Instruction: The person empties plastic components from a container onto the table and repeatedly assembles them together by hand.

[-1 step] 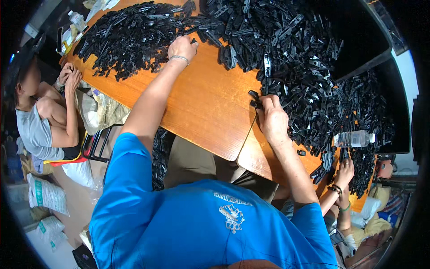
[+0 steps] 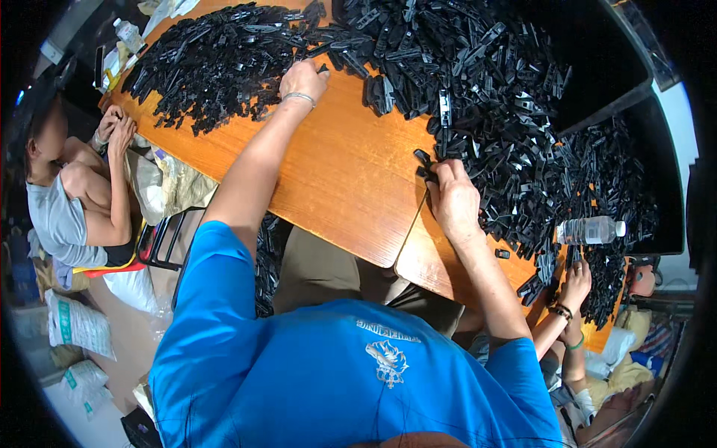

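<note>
My left hand (image 2: 305, 81), a bracelet at its wrist, is closed at the inner edge of a heap of small black plastic parts (image 2: 224, 63). A small black plastic piece (image 2: 323, 69) shows at its fingertips, and the fingers partly hide it. Lower and to the right, my right hand (image 2: 455, 196) has its fingers and thumb pinched on a black plastic part (image 2: 425, 163) just above the table. Right beside that hand spreads a larger pile of black plastic parts (image 2: 493, 127).
Clear plastic bottle (image 2: 590, 231) lies on the right pile. The wooden table (image 2: 351, 164) has a seam near my right hand. Dark bins (image 2: 597, 67) stand behind. A seated person (image 2: 75, 194) works at left; another person's hands (image 2: 573, 287) reach in at right.
</note>
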The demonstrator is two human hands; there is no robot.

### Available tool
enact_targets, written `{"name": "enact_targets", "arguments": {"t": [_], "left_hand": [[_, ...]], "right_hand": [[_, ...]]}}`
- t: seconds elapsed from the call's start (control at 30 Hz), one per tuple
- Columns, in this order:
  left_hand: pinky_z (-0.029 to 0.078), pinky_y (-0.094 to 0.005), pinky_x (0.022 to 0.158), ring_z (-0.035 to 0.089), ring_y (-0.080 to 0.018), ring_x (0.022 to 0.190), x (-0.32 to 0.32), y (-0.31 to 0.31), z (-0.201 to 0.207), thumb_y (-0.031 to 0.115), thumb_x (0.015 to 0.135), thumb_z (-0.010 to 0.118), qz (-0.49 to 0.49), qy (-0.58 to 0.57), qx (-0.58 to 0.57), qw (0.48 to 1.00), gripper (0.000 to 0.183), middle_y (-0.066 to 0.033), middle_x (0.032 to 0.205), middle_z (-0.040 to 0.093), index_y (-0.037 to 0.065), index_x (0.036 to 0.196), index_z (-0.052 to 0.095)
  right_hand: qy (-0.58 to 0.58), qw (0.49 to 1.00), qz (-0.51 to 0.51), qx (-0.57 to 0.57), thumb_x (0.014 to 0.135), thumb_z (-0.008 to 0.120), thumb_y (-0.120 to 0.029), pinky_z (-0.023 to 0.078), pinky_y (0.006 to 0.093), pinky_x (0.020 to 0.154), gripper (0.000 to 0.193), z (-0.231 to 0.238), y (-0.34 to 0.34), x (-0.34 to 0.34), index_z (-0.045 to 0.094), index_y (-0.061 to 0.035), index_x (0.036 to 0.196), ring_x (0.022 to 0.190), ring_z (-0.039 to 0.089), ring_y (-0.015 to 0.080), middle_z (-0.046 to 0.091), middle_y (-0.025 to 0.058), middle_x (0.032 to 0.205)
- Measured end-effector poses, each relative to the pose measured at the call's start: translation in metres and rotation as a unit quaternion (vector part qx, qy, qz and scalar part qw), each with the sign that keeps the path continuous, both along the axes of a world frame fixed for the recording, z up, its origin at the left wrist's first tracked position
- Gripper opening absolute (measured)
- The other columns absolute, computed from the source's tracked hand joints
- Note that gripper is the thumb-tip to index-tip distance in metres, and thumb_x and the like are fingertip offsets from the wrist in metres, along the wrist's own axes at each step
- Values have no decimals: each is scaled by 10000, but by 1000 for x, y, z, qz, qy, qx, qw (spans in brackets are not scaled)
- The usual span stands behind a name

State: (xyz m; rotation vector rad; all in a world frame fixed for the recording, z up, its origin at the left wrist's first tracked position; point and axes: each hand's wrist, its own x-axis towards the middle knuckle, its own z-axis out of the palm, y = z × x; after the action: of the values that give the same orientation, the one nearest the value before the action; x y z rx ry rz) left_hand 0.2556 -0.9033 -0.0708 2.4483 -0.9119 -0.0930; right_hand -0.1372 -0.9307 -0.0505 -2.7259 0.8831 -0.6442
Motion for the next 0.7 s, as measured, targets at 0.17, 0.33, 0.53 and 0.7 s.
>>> {"name": "enact_targets", "arguments": {"t": [0.17,0.33,0.53,0.7], "left_hand": [[577,-482,898,733,-373,1066,-25,11,0,309,902,803,-3,44,-19,999,262,-183,1108,764,60,948,735],[574,-456,758,715,-342,849,-72,44,-10,246,833,894,-47,6,-100,994,255,-157,934,703,60,905,736],[572,-478,780,711,-345,884,-137,83,-15,195,875,851,-152,-65,-146,975,205,-152,1017,667,56,997,764],[566,-484,877,677,-378,1001,-157,104,-1,78,927,720,-205,-31,-119,971,244,-161,1082,658,89,1164,775]], "right_hand": [[30,997,36,-68,867,800,-80,588,439,780,169,-7,-3,0,725,-27,1008,932,696,348,653,134,1005],[15,999,29,-31,837,833,-85,595,443,797,250,6,7,14,729,-42,1060,962,707,342,653,132,1011],[78,992,94,-39,876,691,-73,592,472,826,181,-4,2,23,718,-45,1052,1007,694,373,644,186,1030],[71,985,155,-3,886,771,-96,593,480,737,244,-1,16,8,737,-69,1127,862,712,373,657,154,925]]}}
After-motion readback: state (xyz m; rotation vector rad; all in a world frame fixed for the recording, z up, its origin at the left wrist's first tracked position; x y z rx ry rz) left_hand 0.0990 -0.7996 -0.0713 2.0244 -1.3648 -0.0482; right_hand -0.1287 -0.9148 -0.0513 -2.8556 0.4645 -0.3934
